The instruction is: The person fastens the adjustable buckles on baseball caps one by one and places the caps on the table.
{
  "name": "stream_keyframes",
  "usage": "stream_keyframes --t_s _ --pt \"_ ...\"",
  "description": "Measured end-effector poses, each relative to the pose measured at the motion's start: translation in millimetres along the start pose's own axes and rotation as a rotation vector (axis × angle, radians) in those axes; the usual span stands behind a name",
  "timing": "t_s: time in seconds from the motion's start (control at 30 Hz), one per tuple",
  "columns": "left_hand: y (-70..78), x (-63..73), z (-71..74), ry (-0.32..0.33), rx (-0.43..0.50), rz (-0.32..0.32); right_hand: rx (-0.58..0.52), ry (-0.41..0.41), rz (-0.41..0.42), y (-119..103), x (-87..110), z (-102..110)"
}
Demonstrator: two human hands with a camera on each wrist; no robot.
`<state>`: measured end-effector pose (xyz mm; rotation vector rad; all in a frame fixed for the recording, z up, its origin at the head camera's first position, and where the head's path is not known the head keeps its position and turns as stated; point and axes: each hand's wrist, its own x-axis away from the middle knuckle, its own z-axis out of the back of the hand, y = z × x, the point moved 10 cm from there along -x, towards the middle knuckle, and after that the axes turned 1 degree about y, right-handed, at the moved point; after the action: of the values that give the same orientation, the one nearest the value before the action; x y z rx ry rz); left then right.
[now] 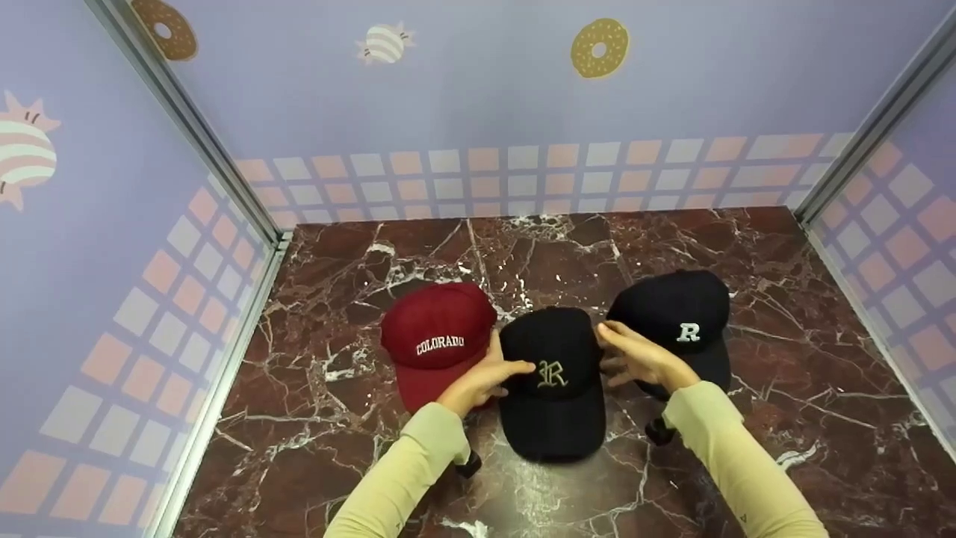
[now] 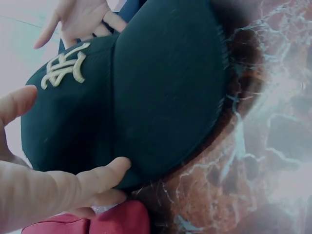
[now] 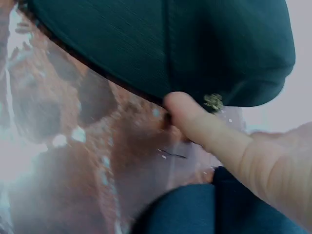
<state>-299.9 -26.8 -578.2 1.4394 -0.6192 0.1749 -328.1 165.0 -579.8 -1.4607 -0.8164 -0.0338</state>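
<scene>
In the head view, a black baseball cap with a gold letter R lies between both hands, brim toward the wearer. My left hand is at its left side, thumb over the front panel near the letter. In the left wrist view, a nearly straight finger lies along the side where crown meets brim. On the opposite side is my right hand, fingers extended. A straight fingertip meets the cap's edge beside a small gold emblem in the right wrist view.
Left of the middle cap sits a dark red cap lettered COLORADO, partly behind the left hand. Another black cap with a white R sits on the right, partly covered by the right hand. Patterned panels enclose the marbled brown surface.
</scene>
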Motion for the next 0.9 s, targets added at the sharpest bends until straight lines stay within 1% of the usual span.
stream_keyframes --t_s 0.1,0.27,0.37,0.47,0.67,0.77,0.9 --pt "0.9 -3.3 2.1 0.037 0.014 -0.014 -0.056 0.06 0.019 1.8 -4.3 5.3" --pt "4.9 -6.9 5.7 0.076 0.044 -0.034 -0.144 0.135 0.047 5.9 -11.2 12.9" --pt "5.6 -10.4 7.5 0.096 0.051 -0.046 -0.195 0.159 0.067 5.5 -14.0 14.8" --pt "5.5 -13.4 8.7 0.113 0.052 -0.044 -0.228 0.167 0.084 3.8 -16.0 14.9" --pt "5.0 -17.4 12.9 0.155 0.075 -0.05 -0.25 0.174 0.108 1.4 -19.8 12.4" --pt "5.2 -18.8 13.9 0.169 0.097 -0.06 -0.234 0.181 0.122 -0.1 -21.3 10.6" --pt "7.1 -20.1 14.6 0.187 0.128 -0.09 -0.195 0.209 0.135 -1.4 -23.3 9.2"
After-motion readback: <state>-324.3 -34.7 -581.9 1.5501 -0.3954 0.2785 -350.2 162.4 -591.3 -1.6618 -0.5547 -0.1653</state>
